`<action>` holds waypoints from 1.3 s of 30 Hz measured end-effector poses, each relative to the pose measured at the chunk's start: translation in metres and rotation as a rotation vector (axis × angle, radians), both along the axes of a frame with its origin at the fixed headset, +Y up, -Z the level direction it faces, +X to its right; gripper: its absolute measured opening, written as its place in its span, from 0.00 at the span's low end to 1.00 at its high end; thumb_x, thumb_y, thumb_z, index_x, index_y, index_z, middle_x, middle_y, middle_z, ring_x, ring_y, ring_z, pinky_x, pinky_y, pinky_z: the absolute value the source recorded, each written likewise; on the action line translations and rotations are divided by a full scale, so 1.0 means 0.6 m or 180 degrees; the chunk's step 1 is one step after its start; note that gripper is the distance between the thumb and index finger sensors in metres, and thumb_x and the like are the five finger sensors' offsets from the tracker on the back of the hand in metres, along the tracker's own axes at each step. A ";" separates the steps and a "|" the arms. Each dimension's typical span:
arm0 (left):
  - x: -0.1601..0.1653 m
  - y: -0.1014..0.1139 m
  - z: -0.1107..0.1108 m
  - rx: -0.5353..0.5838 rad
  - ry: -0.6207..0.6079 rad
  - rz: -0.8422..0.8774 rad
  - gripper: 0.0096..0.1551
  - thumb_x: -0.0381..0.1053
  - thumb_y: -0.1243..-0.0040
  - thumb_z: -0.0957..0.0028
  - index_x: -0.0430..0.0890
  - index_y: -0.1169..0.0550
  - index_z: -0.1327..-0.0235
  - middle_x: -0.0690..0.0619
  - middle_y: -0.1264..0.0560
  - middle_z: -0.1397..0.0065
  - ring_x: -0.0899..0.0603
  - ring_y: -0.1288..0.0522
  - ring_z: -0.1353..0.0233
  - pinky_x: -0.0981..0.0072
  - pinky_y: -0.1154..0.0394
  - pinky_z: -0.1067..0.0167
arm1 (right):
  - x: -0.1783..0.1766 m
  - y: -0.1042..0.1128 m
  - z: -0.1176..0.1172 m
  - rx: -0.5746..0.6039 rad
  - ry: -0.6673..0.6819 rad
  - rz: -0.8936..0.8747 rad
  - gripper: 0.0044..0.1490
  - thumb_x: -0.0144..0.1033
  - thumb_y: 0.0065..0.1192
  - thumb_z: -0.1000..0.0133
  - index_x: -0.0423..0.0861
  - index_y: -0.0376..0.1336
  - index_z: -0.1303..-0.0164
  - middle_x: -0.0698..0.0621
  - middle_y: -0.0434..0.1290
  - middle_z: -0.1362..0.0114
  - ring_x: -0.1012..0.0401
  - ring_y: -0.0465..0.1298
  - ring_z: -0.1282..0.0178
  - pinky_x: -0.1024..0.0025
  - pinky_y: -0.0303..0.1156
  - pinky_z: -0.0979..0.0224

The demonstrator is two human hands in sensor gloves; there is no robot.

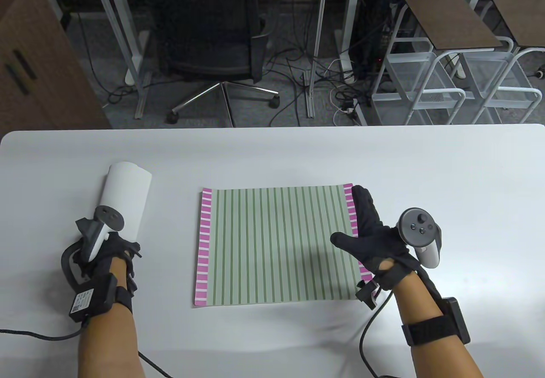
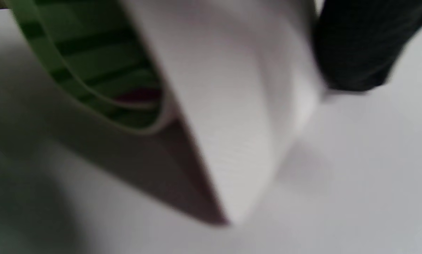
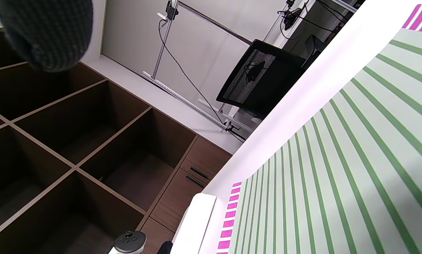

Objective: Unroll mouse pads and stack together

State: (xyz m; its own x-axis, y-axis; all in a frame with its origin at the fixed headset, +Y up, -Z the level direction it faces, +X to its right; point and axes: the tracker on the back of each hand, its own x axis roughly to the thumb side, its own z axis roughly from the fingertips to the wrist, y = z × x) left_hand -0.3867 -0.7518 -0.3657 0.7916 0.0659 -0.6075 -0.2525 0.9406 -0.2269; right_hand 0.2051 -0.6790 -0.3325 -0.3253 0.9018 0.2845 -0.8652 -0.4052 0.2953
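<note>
A green-striped mouse pad (image 1: 276,246) with pink-barred side edges lies flat in the middle of the white table (image 1: 272,152). My right hand (image 1: 368,233) rests open and flat on its right edge, fingers pointing away. The pad also fills the right wrist view (image 3: 338,176). A second pad, rolled up white side out (image 1: 125,195), lies at the left. My left hand (image 1: 106,254) grips its near end. In the blurred left wrist view the roll (image 2: 228,106) shows a green-striped inside, with a gloved finger (image 2: 355,46) beside it.
Cables from both wrists trail over the table's front edge (image 1: 42,335). Beyond the far edge stand an office chair (image 1: 208,33) and wire carts (image 1: 451,80). A brown cabinet (image 1: 38,54) stands at the far left.
</note>
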 end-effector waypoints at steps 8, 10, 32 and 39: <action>-0.003 0.035 0.011 0.0534 0.0105 0.0076 0.57 0.50 0.22 0.55 0.55 0.47 0.22 0.48 0.37 0.23 0.37 0.20 0.31 0.45 0.24 0.39 | 0.002 0.001 0.001 -0.0015 -0.0028 -0.0012 0.69 0.66 0.72 0.57 0.56 0.30 0.26 0.43 0.29 0.22 0.35 0.35 0.19 0.29 0.33 0.27; 0.003 0.045 0.012 0.0576 0.0054 0.0211 0.56 0.49 0.21 0.55 0.55 0.46 0.22 0.48 0.36 0.23 0.37 0.19 0.31 0.45 0.23 0.40 | 0.002 0.001 0.001 -0.0026 -0.0021 -0.0004 0.69 0.66 0.72 0.57 0.56 0.30 0.26 0.43 0.29 0.22 0.35 0.35 0.19 0.29 0.33 0.27; 0.228 0.126 0.005 0.1477 -0.1157 0.3244 0.58 0.53 0.23 0.53 0.54 0.50 0.20 0.46 0.39 0.22 0.37 0.20 0.31 0.46 0.23 0.40 | -0.004 -0.005 -0.004 -0.0111 -0.0032 0.0018 0.68 0.64 0.73 0.57 0.56 0.31 0.25 0.42 0.31 0.21 0.35 0.36 0.19 0.29 0.34 0.27; 0.331 0.105 0.018 0.1198 -0.1652 0.4312 0.60 0.55 0.25 0.50 0.59 0.55 0.21 0.47 0.44 0.19 0.35 0.21 0.30 0.45 0.24 0.39 | -0.025 -0.014 -0.010 -0.0408 0.0082 0.0051 0.66 0.63 0.72 0.55 0.54 0.33 0.24 0.41 0.32 0.21 0.34 0.38 0.19 0.30 0.36 0.28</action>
